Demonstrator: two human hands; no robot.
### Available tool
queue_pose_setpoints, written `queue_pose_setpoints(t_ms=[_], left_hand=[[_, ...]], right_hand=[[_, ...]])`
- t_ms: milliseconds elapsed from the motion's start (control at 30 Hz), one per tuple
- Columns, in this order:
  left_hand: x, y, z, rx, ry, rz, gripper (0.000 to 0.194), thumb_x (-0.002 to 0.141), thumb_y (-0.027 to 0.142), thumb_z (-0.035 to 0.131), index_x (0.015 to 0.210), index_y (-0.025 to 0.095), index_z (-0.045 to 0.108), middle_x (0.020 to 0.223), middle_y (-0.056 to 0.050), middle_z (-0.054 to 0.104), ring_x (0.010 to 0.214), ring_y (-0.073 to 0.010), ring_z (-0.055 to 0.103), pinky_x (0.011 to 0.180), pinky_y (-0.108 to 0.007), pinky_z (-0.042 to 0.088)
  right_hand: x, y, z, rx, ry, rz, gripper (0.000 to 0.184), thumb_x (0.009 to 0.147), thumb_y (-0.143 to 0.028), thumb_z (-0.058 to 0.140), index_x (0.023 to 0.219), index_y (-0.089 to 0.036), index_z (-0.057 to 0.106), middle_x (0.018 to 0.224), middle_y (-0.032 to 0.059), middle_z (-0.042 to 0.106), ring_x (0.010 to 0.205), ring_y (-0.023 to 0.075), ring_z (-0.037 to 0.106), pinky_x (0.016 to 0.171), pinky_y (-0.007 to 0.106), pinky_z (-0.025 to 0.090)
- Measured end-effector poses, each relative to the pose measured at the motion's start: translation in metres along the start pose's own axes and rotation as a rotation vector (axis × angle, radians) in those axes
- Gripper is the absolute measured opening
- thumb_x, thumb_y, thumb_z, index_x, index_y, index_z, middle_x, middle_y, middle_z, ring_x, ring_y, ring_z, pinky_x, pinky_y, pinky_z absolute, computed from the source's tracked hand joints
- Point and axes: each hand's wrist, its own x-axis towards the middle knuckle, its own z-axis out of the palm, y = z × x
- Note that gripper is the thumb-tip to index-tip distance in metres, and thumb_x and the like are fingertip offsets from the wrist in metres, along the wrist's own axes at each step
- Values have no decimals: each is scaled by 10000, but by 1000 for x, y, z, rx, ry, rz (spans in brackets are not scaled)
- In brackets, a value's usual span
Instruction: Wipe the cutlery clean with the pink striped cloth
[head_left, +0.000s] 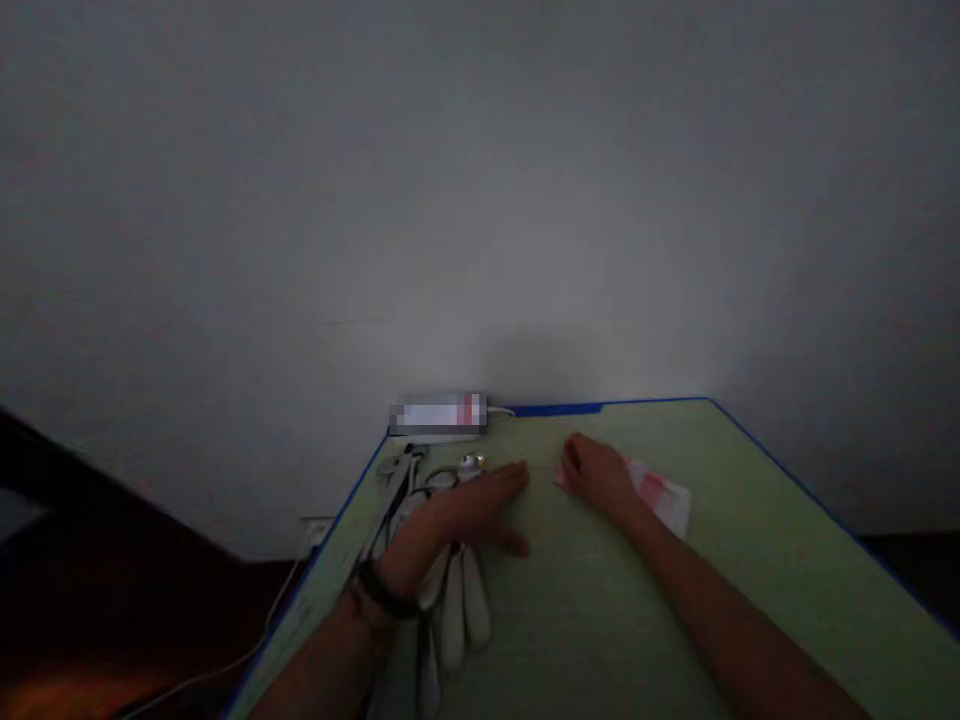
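My left hand (pixel 484 505) lies palm down over a group of cutlery, its fingers stretched out and the thumb apart. Beside its wrist a shiny spoon bowl (pixel 472 463) shows, and pale utensil handles (pixel 454 612) stick out below the forearm. Much of this cutlery is hidden by the hand and arm. To the right, my right hand (pixel 596 478) is closed over a white and pink cloth (pixel 667 497). The cloth lies on the table, spreading out to the right from under that hand; the fingertips are hard to make out in the dim light.
The light green table (pixel 585 620) has blue edging and meets a grey wall (pixel 525 200). A blurred-out white box-like object (pixel 439 415) stands at the back left with a white cable beside it. Another cable (pixel 274 610) hangs down left of the table.
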Motion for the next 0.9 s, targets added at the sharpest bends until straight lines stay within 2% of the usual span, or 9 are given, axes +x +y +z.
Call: queue_pose_setpoints(t_ms=[167,267,367,433,533,600,667,767,900], left_hand=[[2,6,-6,46,4,-39,831,625,423,714,1329,158,362,1400,-129,367,1258,-255,382,1037,-337,293],[-3,11,-11,93,51,-70,737,659,358,694,1311,208,384,1299,-109,506,1158,-262,493,959,-357,372],[-19,18,-24,116,156,-60,639,728,340,630,1307,220,388,1275,-94,530,1140,-249,501,939,-355,383],[-33,25,-36,127,213,-47,500,771,352,584,1237,211,469,1248,-87,551,1138,-245,497,939,-351,376],[-45,36,-44,121,275,-22,458,787,395,571,1212,249,479,1180,-55,596,1082,-241,534,888,-351,406],[-40,41,-38,145,285,-13,501,781,383,587,1239,242,445,1178,-65,591,1075,-246,539,892,-363,405],[-27,45,-23,190,195,-59,623,689,360,688,1242,221,438,1124,-96,614,1004,-271,580,826,-364,443],[-13,51,-7,249,88,-67,611,588,273,766,1131,171,507,1025,-113,645,924,-287,611,747,-342,471],[-22,62,-17,264,217,-8,402,688,235,685,1045,193,505,1047,-70,621,907,-250,607,745,-336,465]], right_hand=[[-3,1,-2,32,-25,-8,164,859,-293,391,835,-188,515,785,27,636,640,128,524,588,250,260],[-3,2,-4,55,-20,-9,170,862,-291,388,831,-187,519,788,28,633,641,126,519,595,246,271],[-4,3,-5,73,-29,-4,164,859,-289,394,833,-188,521,781,23,629,631,122,514,586,243,272],[-4,3,-6,80,-32,-5,160,855,-291,401,833,-188,521,770,21,625,626,120,512,579,241,271],[-4,4,-6,88,-29,-8,158,852,-290,403,824,-186,519,757,21,621,620,118,509,580,239,274],[-4,5,-6,88,-25,-9,160,852,-290,402,821,-186,519,751,20,620,616,117,509,580,239,274],[-4,6,-5,90,-25,-11,160,851,-291,402,824,-188,522,750,20,621,617,118,512,578,238,274],[-4,6,-5,87,-27,-11,157,850,-289,405,829,-190,525,751,18,624,625,122,520,580,238,275],[-3,6,-6,88,-23,-13,155,851,-285,403,832,-192,525,742,16,623,628,121,524,587,234,285]])
